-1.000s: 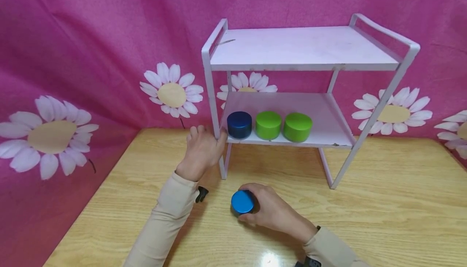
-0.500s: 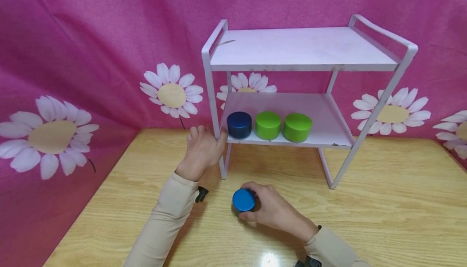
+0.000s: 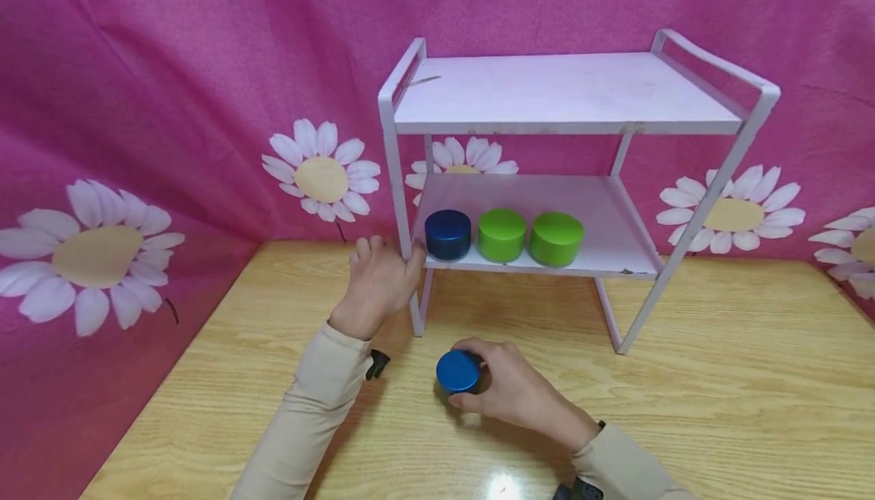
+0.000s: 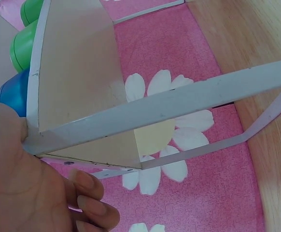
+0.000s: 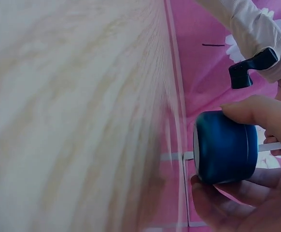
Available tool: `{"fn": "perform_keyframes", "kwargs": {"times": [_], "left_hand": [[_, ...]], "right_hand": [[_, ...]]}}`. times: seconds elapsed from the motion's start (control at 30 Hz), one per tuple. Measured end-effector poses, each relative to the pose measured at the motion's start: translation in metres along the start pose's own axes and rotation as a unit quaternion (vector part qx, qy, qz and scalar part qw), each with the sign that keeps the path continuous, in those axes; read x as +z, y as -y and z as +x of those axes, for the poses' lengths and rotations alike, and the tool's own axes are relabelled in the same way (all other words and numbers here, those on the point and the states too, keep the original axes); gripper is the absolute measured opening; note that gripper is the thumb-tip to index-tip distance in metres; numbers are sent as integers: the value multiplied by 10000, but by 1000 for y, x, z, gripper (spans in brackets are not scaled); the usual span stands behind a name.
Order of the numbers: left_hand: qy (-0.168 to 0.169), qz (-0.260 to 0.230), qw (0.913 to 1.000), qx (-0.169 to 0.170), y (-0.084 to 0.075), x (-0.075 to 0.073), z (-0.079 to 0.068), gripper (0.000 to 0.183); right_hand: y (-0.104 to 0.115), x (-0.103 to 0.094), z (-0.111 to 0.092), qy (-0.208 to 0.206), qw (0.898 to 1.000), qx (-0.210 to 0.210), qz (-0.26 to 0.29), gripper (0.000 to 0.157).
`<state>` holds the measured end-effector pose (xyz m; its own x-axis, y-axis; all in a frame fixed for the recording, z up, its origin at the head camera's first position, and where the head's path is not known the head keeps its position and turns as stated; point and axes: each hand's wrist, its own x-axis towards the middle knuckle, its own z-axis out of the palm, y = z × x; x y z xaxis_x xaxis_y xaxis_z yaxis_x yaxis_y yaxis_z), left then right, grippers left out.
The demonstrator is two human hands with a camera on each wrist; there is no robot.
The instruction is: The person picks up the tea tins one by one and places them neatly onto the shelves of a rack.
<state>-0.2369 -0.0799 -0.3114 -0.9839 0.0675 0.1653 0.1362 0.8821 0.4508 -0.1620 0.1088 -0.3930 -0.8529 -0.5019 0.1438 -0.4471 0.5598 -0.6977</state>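
My right hand (image 3: 522, 390) grips a round blue lidded tin (image 3: 456, 371) between thumb and fingers, in front of the white rack. In the right wrist view, a gap shows between the base of this blue tin (image 5: 225, 147) and the wooden tabletop. My left hand (image 3: 380, 281) holds the front left post of the rack (image 3: 570, 90) at the height of the lower shelf, thumb on the inner side. On that lower shelf (image 3: 526, 188), near its front edge, a dark blue tin (image 3: 447, 235) and two green tins (image 3: 502, 235) stand in a row.
The wooden table (image 3: 745, 401) carries the two-tier rack, whose right front leg (image 3: 659, 302) slants down to the tabletop. A pink cloth (image 3: 205, 67) with daisies hangs behind and at the left. A black clip (image 3: 377, 364) shows at the left wrist.
My right hand has lifted the blue tin slightly and shifted it a little towards the rack. The left hand stays at the post, and the tins on the shelf have not moved.
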Motion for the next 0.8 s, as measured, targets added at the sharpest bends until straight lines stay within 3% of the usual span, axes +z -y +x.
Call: {"fn": "perform_keyframes", "kwargs": {"times": [0.8], "left_hand": [[31, 27, 9999, -114, 0, 1, 1, 50]], "right_hand": [[4, -5, -4, -154, 9998, 99, -40, 54]]}}
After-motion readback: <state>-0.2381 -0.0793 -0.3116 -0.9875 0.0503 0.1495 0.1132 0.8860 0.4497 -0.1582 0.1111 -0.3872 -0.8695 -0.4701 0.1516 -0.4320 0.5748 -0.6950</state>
